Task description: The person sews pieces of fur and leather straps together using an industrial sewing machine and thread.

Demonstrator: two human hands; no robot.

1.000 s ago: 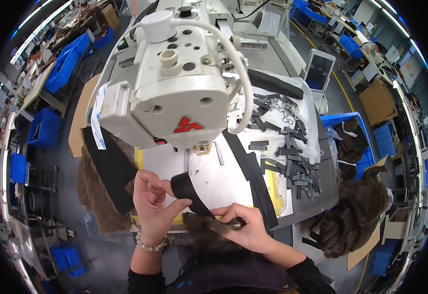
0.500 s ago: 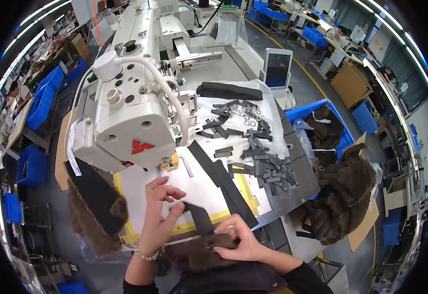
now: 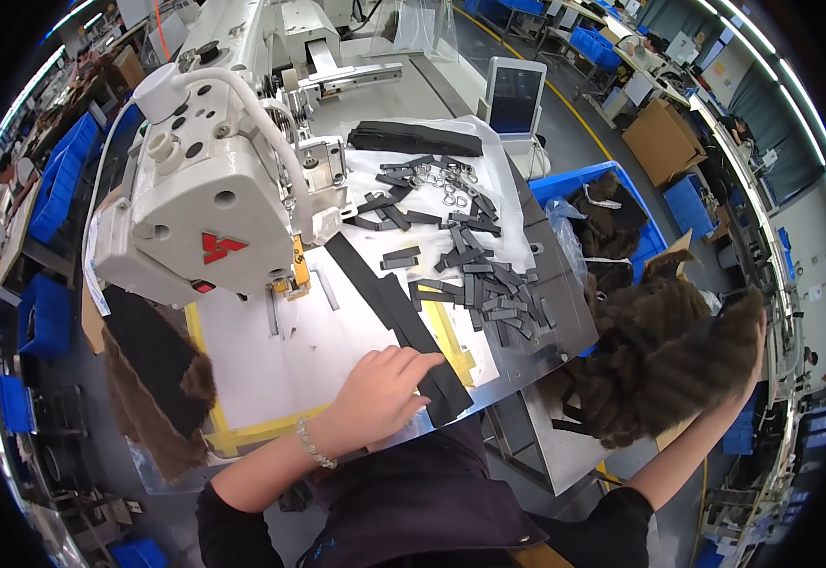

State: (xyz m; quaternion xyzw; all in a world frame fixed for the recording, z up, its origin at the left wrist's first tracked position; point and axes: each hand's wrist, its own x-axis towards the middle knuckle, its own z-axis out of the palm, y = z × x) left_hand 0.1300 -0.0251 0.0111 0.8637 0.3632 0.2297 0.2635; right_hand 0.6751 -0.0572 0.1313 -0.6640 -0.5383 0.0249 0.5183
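Left hand looks empty, thumb and fingers apart, by the near end of long flat black fabric strips, presumably laid there for reach; right hand, at right, mostly hidden behind brown plush fur, can't tell grip.

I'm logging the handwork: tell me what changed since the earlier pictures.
The left hand let go of the dark strap and moved right, over long black strips. The right hand, mostly hidden, swung right to the brown fur. Sewing machine and small black pieces stayed put.
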